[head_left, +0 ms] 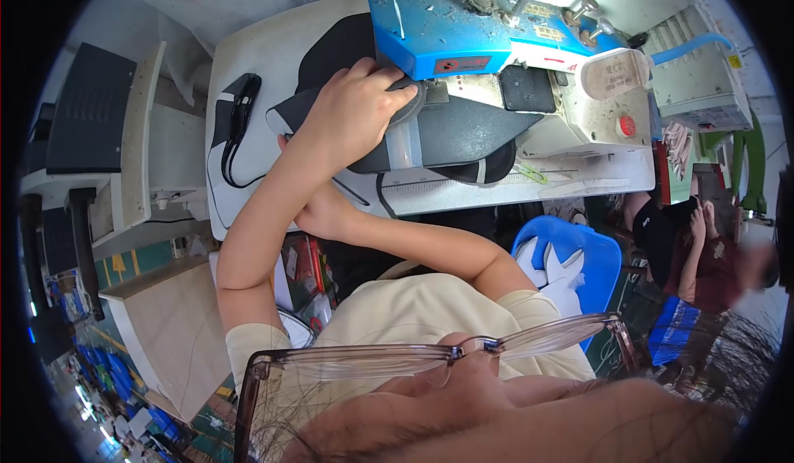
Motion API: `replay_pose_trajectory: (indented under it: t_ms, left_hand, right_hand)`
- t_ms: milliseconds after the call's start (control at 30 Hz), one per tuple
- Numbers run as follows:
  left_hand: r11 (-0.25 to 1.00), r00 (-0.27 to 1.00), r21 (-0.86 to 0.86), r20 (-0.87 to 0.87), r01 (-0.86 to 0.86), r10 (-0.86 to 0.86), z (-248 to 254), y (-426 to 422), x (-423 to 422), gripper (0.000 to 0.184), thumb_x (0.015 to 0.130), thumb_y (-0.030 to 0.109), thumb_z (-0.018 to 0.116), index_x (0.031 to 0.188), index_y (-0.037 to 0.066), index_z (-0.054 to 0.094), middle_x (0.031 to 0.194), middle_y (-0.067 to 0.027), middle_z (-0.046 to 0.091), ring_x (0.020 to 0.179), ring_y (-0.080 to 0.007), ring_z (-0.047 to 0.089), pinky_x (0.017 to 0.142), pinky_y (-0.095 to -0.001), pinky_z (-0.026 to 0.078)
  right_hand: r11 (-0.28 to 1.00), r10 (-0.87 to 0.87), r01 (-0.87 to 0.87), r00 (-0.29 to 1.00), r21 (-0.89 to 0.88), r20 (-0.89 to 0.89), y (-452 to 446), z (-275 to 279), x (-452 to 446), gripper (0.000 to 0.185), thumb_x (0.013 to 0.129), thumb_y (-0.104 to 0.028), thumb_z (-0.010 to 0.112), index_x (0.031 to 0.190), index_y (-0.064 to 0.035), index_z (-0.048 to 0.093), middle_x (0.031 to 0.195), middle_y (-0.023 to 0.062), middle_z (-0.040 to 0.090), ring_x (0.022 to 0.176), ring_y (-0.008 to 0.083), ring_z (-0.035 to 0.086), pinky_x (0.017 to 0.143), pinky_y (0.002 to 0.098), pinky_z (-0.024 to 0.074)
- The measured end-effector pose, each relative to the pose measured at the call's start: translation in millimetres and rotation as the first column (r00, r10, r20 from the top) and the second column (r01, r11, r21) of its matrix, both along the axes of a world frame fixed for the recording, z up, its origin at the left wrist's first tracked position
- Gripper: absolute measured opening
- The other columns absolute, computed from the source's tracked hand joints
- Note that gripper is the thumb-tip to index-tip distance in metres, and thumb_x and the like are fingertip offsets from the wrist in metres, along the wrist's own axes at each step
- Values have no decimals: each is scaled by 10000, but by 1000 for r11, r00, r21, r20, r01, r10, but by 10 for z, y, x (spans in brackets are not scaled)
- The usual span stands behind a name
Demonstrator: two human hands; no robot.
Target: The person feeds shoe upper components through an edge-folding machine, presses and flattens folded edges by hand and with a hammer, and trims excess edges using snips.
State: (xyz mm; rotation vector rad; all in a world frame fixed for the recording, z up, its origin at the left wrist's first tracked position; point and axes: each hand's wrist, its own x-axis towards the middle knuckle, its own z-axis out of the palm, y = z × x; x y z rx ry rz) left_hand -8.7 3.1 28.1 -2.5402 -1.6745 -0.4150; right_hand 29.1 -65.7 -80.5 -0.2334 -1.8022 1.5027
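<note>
Fingers (387,78) of left hand (347,120) spread over dark material (467,136), right hand's (324,213) unclear, one machine (438,37), one red button (626,126)

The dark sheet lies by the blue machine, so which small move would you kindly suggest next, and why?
Perhaps draw the left hand slightly back over the dark sheet, since its fingers reach close to the lower edge of the blue machine.

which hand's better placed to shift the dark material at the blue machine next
Probably the left hand: it lies beside the blue machine, over the dark material; the right hand is farther off, partly hidden.
</note>
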Motion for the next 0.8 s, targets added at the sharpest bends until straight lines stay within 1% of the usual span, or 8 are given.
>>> replay_pose_trajectory:
  t_ms: [233,300,400,433,500,600,733,800]
  left_hand:
    - [1000,1000,5,-19,-23,23,0,17,51,323,817,37,630,1122,86,725,1120,-108,664,998,-320,600,859,-420,525]
    - [999,999,-25,9,-35,36,22,16,70,285,853,166,660,1109,58,723,1102,-129,663,965,-334,610,851,-424,526]
    - [998,998,52,49,-26,24,58,-13,117,407,872,384,652,1031,17,729,1017,-144,667,865,-304,637,756,-397,559]
    - [998,999,52,49,-26,23,67,-21,116,407,872,384,652,1031,17,729,1017,-144,667,865,-304,637,756,-397,559]
    - [1000,998,6,67,-23,22,84,-45,111,591,854,555,630,1009,-7,727,943,-152,673,848,-309,642,769,-398,546]
    - [983,997,-173,26,-61,67,238,-112,162,645,828,557,659,1089,-31,705,1076,-192,663,942,-349,621,899,-419,484]
    - [982,998,-180,36,-48,56,267,-147,188,694,810,585,661,1094,-47,698,1070,-194,662,958,-346,625,938,-426,452]
    - [981,997,-190,44,-48,58,280,-162,204,732,793,607,663,1096,-59,694,1064,-192,662,974,-342,626,963,-423,438]
  right_hand:
    - [998,-57,56,998,-21,-37,-32,37,111,347,771,50,591,1117,36,578,1089,227,602,1008,381,577,871,445,459]
    - [988,-71,63,996,-142,-49,-54,80,174,361,788,42,587,1149,40,559,1127,239,581,1046,405,555,905,454,445]
    - [992,-118,118,993,-53,13,-75,11,258,405,822,20,587,1221,45,526,1222,258,541,1137,434,514,974,466,417]
    - [992,-118,119,993,-53,13,-79,12,310,405,822,20,587,1221,45,526,1222,258,541,1137,434,514,974,466,417]
    - [990,-132,134,990,-46,57,-96,44,462,450,851,-5,590,1289,41,492,1308,277,491,1220,453,465,1036,478,379]
    - [980,-193,196,976,-19,100,-105,160,714,372,861,7,608,1229,36,559,1230,239,577,1171,409,543,1015,446,412]
    - [981,-196,194,970,25,142,-57,251,1096,378,859,-3,620,1233,34,577,1211,236,594,1157,401,554,981,434,426]
    - [957,-239,181,936,227,260,-7,284,1309,372,849,-15,638,1216,35,601,1194,217,617,1146,364,573,928,406,440]
